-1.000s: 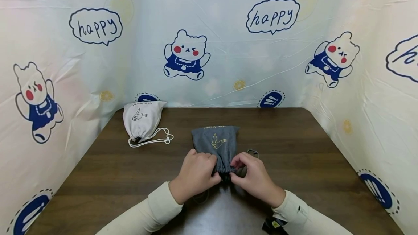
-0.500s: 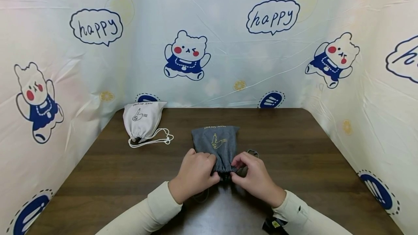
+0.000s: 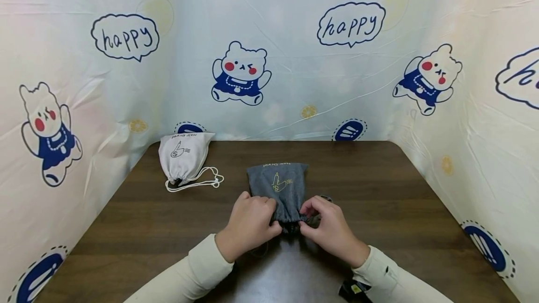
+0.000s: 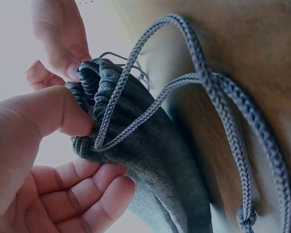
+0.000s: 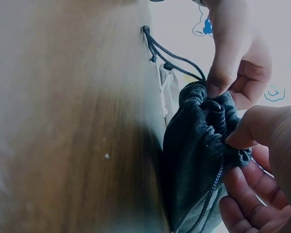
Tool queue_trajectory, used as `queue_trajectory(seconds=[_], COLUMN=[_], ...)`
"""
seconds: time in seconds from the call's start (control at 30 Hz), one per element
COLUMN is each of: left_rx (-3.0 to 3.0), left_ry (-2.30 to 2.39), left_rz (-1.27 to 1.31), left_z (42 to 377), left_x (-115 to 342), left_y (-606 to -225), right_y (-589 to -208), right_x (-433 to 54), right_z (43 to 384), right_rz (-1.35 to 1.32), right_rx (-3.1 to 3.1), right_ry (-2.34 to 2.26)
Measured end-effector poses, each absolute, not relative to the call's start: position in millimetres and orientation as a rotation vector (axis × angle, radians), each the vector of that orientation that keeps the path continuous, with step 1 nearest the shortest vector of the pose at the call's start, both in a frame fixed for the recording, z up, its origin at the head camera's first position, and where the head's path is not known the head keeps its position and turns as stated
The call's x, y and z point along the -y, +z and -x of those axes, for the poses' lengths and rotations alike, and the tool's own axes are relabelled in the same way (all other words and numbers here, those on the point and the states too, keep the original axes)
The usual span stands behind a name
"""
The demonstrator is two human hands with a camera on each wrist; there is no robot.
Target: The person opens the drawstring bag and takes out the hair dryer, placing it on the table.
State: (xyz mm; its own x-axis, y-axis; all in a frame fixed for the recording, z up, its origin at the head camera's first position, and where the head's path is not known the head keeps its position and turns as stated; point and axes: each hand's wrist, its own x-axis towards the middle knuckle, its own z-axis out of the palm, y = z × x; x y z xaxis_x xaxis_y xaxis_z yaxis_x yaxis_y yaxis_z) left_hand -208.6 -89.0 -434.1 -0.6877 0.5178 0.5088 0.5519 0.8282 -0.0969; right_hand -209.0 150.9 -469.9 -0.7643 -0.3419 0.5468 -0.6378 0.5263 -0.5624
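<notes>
A dark grey drawstring bag [image 3: 279, 186] with a yellow hair dryer print lies on the table, its gathered mouth toward the person. My left hand [image 3: 252, 221] pinches the left side of the mouth, thumb at the inner rim and fingers outside. On the opposite side my right hand [image 3: 330, 228] pinches the rim between thumb and fingers. The mouth is partly spread, and a black coiled piece [image 5: 216, 115] shows inside it. A braided grey cord [image 4: 199, 53] loops out beside the left thumb. Most of the bag's contents are hidden.
A white drawstring bag [image 3: 184, 155] with the same print lies at the back left of the brown table [image 3: 358, 167], its white cord [image 3: 210, 176] trailing right. A printed curtain [image 3: 286, 74] surrounds the table's back and sides.
Both hands have drawn slightly apart, the left one leftward and the right one rightward, and the grey bag's mouth is a little wider. The white bag stays in place.
</notes>
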Motion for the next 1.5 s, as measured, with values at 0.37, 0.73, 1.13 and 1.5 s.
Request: queue_trajectory(seconds=[0.37, 0.73, 1.13, 1.5], left_rx=[2.477, 2.493, 2.511, 2.519], left_ry=[-0.083, -0.087, -0.081, -0.072], left_rz=[0.781, 0.773, 0.755, 0.748], left_z=[210.0, 212.2, 213.3, 212.6], left_x=[91.2, 94.0, 95.3, 96.3], left_y=[-432.3, -433.2, -432.7, -431.0], right_y=[-470.9, -470.0, -468.7, -470.3], right_x=[-152.9, -154.3, -155.6, -156.0], right_z=[212.0, 213.7, 213.3, 214.2], right_rz=[-0.819, -0.818, -0.803, -0.808], right_rx=[2.366, 2.352, 2.360, 2.356], right_ry=[1.122, 1.124, 1.118, 1.117])
